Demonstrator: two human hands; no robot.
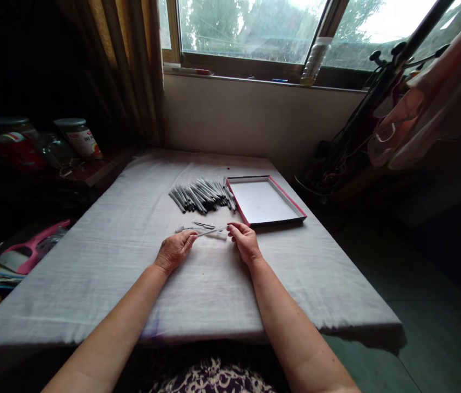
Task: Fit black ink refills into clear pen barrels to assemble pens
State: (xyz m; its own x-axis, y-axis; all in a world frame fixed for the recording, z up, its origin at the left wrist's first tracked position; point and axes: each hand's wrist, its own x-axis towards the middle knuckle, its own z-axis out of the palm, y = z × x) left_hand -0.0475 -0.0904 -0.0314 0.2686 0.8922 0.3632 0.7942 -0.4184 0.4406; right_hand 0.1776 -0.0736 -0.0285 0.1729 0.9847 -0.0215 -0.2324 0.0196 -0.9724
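Both hands are over the middle of the table, one at each end of a thin, pale pen-like tube (pixel 210 231). My left hand (pixel 175 250) is closed on the tube's left end between thumb and fingers. At the other end, the fingertips of my right hand (pixel 245 240) pinch the tip. Just behind the tube lie a slim dark tool (pixel 202 224) and some pale pieces, too small to make out. Beyond them is a heap of grey pen-like tubes (pixel 201 194) with black ends, mostly pointing the same way.
A shallow box lid (pixel 269 202) with a white inside and red and black sides lies right of the heap. White cloth covers the table (pixel 103 273). Jars (pixel 78 139) stand on a side surface at left, near pink-handled scissors (pixel 37 245). A bottle (pixel 315 61) leans on the windowsill.
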